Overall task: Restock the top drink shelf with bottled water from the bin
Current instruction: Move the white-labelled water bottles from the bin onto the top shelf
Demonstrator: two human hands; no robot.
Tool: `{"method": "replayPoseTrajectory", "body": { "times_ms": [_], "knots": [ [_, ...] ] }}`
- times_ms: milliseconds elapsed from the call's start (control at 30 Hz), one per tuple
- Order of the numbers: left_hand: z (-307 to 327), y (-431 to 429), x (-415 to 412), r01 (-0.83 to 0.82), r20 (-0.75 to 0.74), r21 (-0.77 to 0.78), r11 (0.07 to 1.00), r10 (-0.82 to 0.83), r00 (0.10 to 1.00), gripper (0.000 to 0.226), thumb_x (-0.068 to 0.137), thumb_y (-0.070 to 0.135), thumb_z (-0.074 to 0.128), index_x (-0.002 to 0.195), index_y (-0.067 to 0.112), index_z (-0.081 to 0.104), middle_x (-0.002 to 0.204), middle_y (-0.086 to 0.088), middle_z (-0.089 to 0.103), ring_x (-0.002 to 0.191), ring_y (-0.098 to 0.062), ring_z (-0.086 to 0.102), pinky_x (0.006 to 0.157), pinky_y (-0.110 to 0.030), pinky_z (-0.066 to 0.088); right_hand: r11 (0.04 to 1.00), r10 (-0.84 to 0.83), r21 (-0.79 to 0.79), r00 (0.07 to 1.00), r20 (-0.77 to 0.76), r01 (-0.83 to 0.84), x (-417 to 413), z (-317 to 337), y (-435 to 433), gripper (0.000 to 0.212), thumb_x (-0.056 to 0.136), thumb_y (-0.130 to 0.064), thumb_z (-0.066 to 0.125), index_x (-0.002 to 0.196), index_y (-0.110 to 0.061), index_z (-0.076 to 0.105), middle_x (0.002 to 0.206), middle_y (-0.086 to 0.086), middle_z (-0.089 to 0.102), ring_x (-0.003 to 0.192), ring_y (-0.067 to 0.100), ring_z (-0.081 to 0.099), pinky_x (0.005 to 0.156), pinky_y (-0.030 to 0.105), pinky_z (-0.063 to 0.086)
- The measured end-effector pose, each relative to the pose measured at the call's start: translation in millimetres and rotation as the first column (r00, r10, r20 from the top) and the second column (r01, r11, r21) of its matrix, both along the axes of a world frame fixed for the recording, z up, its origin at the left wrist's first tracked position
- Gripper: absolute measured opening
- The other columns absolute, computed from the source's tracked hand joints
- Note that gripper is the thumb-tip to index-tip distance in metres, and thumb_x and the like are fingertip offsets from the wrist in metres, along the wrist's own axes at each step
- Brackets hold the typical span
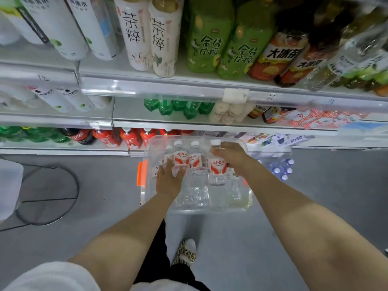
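Left hand (169, 179): down inside the clear bin (144, 198) on the floor, fingers wrapped round the labelled waist of the left bottle (180, 158), which stands upright with its cap toward the shelving. Right hand (230, 157): at the bin's right side, curled round the shoulder of the right bottle (217, 166), whose white cap shows just past the knuckles. Middle bottle (196, 160): upright between the two held ones and close against both, not gripped. Further bottle (165, 157): partly hidden behind the left hand's fingers. Step in hand, as judged: taking one bottle per hand for the lift. Handling notes: the bottles look thin-walled and full, so a firm wrap on the label band should hold better than a pinch at the cap. Draw each bottle straight up to clear its neighbours and the bin wall before swinging it toward the shelves, and watch that the middle bottle does not tip once its neighbours are gone. Destination: drink shelf (189, 86), well above both hands, its front row already carrying tea and juice bottles. Whether this is the top tier, and where the gap for water lies, cannot be told. Also present: blue-capped water pack (282, 169) on the floor beside the bin, and a round stool base (48, 196) to the left.
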State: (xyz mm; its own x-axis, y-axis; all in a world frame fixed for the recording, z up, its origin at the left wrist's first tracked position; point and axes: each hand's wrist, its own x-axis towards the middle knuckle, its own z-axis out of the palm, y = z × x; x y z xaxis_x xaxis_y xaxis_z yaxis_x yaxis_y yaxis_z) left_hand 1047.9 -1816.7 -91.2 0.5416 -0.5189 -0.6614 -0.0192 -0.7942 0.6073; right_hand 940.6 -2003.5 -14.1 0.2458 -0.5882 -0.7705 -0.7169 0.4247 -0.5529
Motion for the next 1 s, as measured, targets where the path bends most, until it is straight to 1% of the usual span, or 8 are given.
{"method": "replayPoseTrajectory", "body": {
  "times_ms": [133,300,533,667,700,800,867,1000],
  "knots": [
    [30,6,-10,-0.044,0.003,-0.050,0.998,0.044,0.999,0.072,0.099,0.057,0.041,0.159,0.027,0.014,0.166,-0.007,0.011,0.153,-0.027,0.007,0.123,-0.045,0.012,0.998,-0.006,-0.069,0.993,0.120,0.015,-12,30,12,0.036,0.085,-0.014,0.081,0.115,-0.016,0.062,0.107,0.003,0.072,0.098,0.020,0.070,0.081,0.033,0.056],
    [98,8,-21,-0.140,0.002,-0.254,0.957,0.146,0.989,0.073,0.098,0.057,0.046,0.158,0.028,0.017,0.166,-0.006,0.016,0.152,-0.025,0.014,0.122,-0.046,0.018,0.980,0.030,-0.198,0.969,0.245,0.020,-16,95,24,0.037,0.086,-0.013,0.080,0.122,-0.009,0.070,0.114,0.009,0.074,0.105,0.024,0.070,0.082,0.033,0.055],
    [233,14,-23,-0.185,0.073,-0.511,0.839,0.257,0.964,0.069,0.098,0.059,0.044,0.157,0.035,0.020,0.164,0.000,0.022,0.150,-0.024,0.023,0.120,-0.045,0.024,0.926,0.159,-0.376,0.878,0.451,0.025,5,246,43,0.026,0.085,-0.015,0.081,0.110,-0.014,0.074,0.101,0.002,0.077,0.092,0.019,0.073,0.086,0.040,0.058],
    [316,24,-21,-0.139,0.097,-0.685,0.715,0.279,0.955,0.061,0.098,0.061,0.040,0.154,0.041,0.026,0.162,0.005,0.028,0.147,-0.023,0.028,0.118,-0.044,0.026,0.885,0.231,-0.459,0.786,0.573,0.075,20,340,57,0.019,0.085,-0.014,0.081,0.102,-0.017,0.073,0.086,-0.002,0.077,0.065,0.008,0.075,0.051,0.023,0.057],
    [335,28,-20,-0.115,0.106,-0.723,0.681,0.273,0.956,0.060,0.098,0.062,0.038,0.153,0.043,0.027,0.161,0.007,0.028,0.147,-0.021,0.028,0.119,-0.043,0.026,0.877,0.239,-0.471,0.767,0.595,0.093,24,363,60,0.018,0.084,-0.014,0.082,0.100,-0.018,0.073,0.090,-0.001,0.077,0.070,0.011,0.076,0.053,0.025,0.057],
    [390,36,-13,-0.038,0.143,-0.815,0.578,0.263,0.954,0.056,0.097,0.065,0.037,0.150,0.047,0.031,0.158,0.013,0.033,0.145,-0.015,0.030,0.109,-0.031,0.027,0.845,0.275,-0.514,0.708,0.651,0.144,34,432,71,0.021,0.082,-0.017,0.083,0.100,-0.018,0.074,0.103,0.002,0.078,0.098,0.022,0.074,0.085,0.042,0.059],
    [426,39,-6,0.010,0.174,-0.854,0.519,0.269,0.947,0.055,0.096,0.065,0.036,0.149,0.048,0.033,0.156,0.014,0.035,0.143,-0.013,0.033,0.103,-0.027,0.025,0.821,0.308,-0.545,0.674,0.671,0.168,42,477,78,0.032,0.081,-0.023,0.085,0.109,-0.014,0.073,0.107,0.004,0.078,0.102,0.025,0.073,0.095,0.049,0.057],
    [494,41,13,0.137,0.235,-0.919,0.370,0.233,0.944,0.057,0.091,0.070,0.038,0.145,0.054,0.035,0.142,0.034,0.040,0.128,0.007,0.038,0.104,-0.019,0.032,0.764,0.386,-0.607,0.599,0.702,0.219,63,564,85,0.037,0.076,-0.025,0.089,0.106,-0.011,0.073,0.085,0.003,0.080,0.071,0.020,0.078,0.064,0.038,0.063]
  ]
}}
